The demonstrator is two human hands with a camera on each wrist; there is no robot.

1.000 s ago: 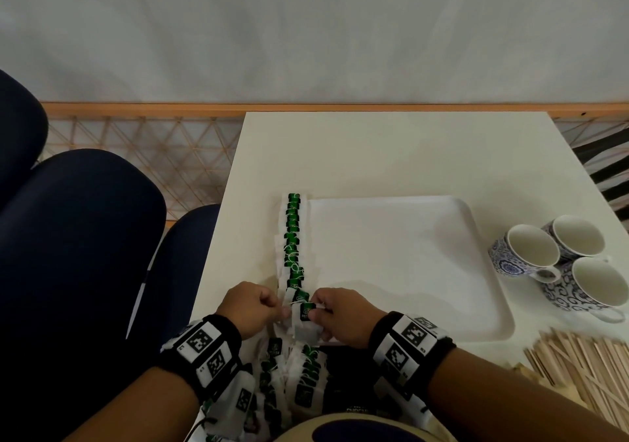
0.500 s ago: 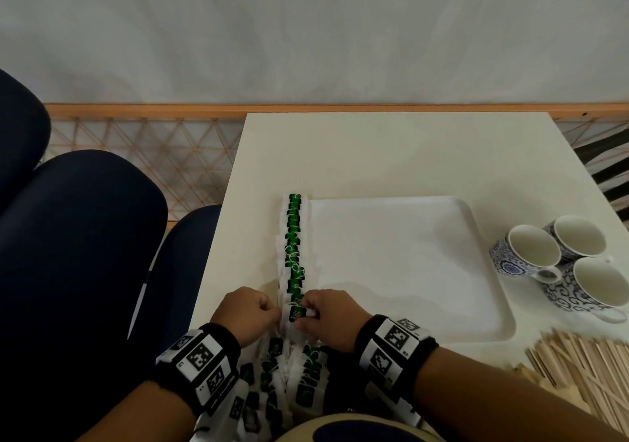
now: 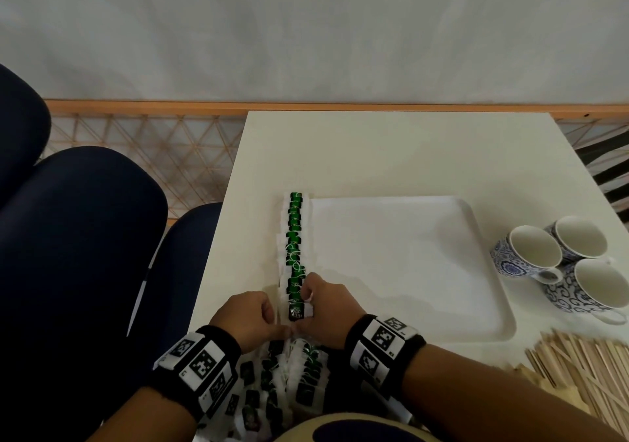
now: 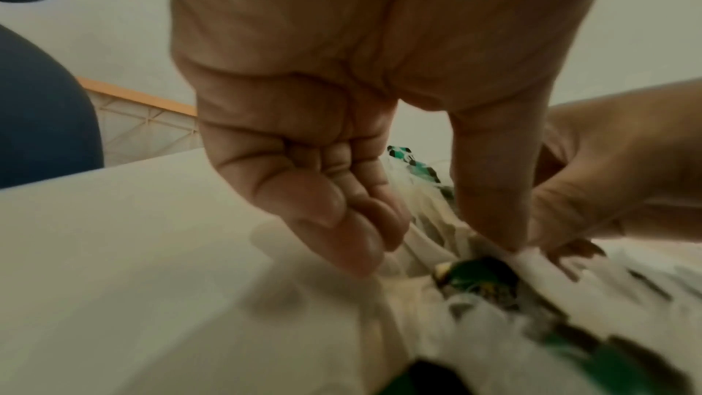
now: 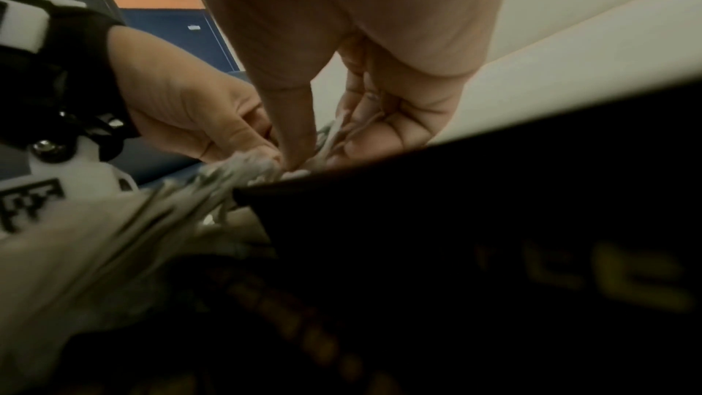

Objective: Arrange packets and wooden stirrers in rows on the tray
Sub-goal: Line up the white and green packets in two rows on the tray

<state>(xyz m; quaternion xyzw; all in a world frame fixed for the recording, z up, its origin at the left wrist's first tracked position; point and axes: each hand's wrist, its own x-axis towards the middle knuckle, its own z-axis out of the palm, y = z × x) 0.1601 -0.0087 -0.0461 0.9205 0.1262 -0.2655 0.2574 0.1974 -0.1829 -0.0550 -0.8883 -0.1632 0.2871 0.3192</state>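
Packet (image 3: 296,311) print is too blurred to read; left hand (image 3: 250,317) and right hand (image 3: 328,309), fingers curled, both pinch it at the tray's (image 3: 490,326) near-left edge.

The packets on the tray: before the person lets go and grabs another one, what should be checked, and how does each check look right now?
1. Row of packets straight along the tray's left edge: ok.
2. Nearest packet in line with the row: ok.
3. Right hand and left hand pinch it: ok.
4. Packet lying flat: cannot tell.
5. Spare packets within reach: ok.
6. Room left on the tray: ok.
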